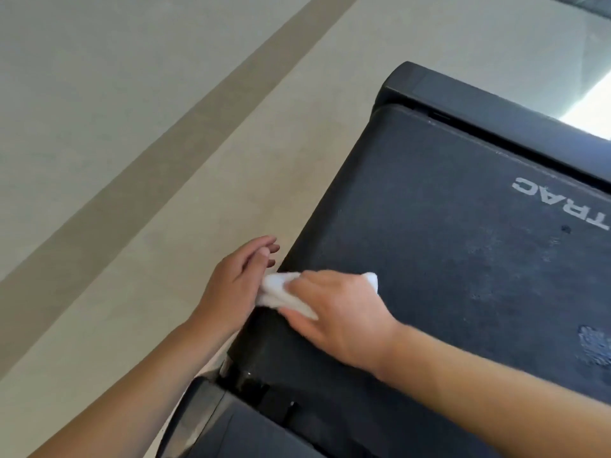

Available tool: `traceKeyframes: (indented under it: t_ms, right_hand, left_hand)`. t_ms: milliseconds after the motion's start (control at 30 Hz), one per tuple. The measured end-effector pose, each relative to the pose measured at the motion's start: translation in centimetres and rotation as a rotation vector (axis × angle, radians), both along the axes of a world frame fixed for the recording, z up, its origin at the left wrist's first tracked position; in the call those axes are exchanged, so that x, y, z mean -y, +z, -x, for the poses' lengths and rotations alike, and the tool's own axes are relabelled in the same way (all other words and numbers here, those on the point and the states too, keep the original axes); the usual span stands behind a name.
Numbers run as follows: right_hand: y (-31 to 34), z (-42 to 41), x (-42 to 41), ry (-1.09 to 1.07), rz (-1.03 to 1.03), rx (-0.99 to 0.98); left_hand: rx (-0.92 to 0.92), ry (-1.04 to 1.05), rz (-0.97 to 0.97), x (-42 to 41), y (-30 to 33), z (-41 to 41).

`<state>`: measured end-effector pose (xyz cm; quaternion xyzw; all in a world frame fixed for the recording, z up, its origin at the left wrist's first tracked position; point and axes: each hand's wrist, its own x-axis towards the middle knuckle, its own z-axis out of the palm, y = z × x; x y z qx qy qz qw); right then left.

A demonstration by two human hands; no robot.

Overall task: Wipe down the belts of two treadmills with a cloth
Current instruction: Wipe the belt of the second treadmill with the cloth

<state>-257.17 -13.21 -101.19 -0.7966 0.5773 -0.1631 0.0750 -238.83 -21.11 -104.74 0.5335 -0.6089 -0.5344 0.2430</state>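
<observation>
A dark treadmill belt point(446, 233) fills the right half of the head view, with white letters "TRAC" near its right edge and pale smudges on its surface. My right hand point(337, 315) lies flat on a folded white cloth point(276, 290) and presses it against the belt's left edge. The hand covers most of the cloth. My left hand point(236, 282) rests beside the belt's left edge, fingers loosely together, touching the cloth's left end. I cannot tell whether it grips anything.
The treadmill's black end cap point(463, 104) crosses the upper right. A dark frame part point(231, 421) sits at the bottom. Pale tiled floor point(115, 110) with a darker diagonal stripe point(185, 127) lies to the left. Bright glare shows at the far right.
</observation>
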Motion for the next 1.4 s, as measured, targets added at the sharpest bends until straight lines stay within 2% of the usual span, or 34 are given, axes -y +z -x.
traceKeyframes:
  t_ms: [100, 167, 233, 367, 467, 533, 667, 767, 833, 900, 933, 1067, 1133, 1200, 1400]
  right_hand:
    - [-0.7, -2.2, -2.6, 0.236, 0.004, -0.046]
    - [-0.7, -1.0, -0.5, 0.218, 0.018, -0.002]
    - [-0.4, 1.2, 3.4, 0.04, 0.021, 0.025]
    - [1.0, 7.9, 13.0, -0.411, -0.045, -0.067]
    - [1.6, 9.3, 15.4, -0.518, -0.077, -0.027]
    - [1.2, 7.7, 13.3, -0.417, -0.046, -0.083]
    - [0.1, 3.5, 3.1, -0.108, -0.015, 0.013]
    - [-0.5, 3.4, -4.5, 0.173, -0.001, -0.029]
    - [-0.6, 6.2, -4.9, 0.214, 0.024, -0.032]
    - [-0.7, 10.3, -3.0, 0.128, 0.015, -0.037]
    - [-0.7, 12.8, -1.3, 0.019, 0.034, -0.042]
    - [0.2, 24.5, 4.4, -0.677, 0.037, -0.088]
    - [0.4, 26.2, 5.3, -0.817, 0.024, -0.082]
    - [0.4, 23.8, 4.3, -0.742, 0.021, -0.07]
    - [-0.1, 12.5, -8.1, -0.151, -0.038, 0.069]
  left_hand:
    - [0.001, -0.065, 0.009, -0.4, 0.4, 0.6]
    - [-0.032, -0.025, 0.006, 0.0, 0.4, 0.9]
    - [-0.042, -0.003, -0.001, 0.4, 0.4, 1.1]
    - [0.03, -0.077, 0.021, -0.7, 0.9, 2.8]
    - [0.064, -0.121, 0.061, -1.3, 0.9, 3.6]
    - [0.03, -0.074, 0.044, -1.0, 1.2, 3.6]
    - [-0.05, 0.022, 0.115, -0.4, 1.3, 3.8]
    - [0.03, -0.115, 0.194, -0.7, 1.3, 5.2]
    - [0.156, -0.259, 0.323, -1.0, 1.1, 6.3]
    - [0.318, -0.379, 0.43, -0.9, 0.8, 7.3]
    - [0.398, -0.415, 0.482, -0.8, 0.7, 7.6]
    - [0.647, -0.499, 0.588, -0.6, 1.2, 10.0]
    - [0.684, -0.52, 0.603, -0.4, 1.3, 10.7]
    - [0.678, -0.567, 0.635, 0.0, 1.3, 11.2]
    - [0.602, -0.764, 0.78, 1.4, 1.4, 13.0]
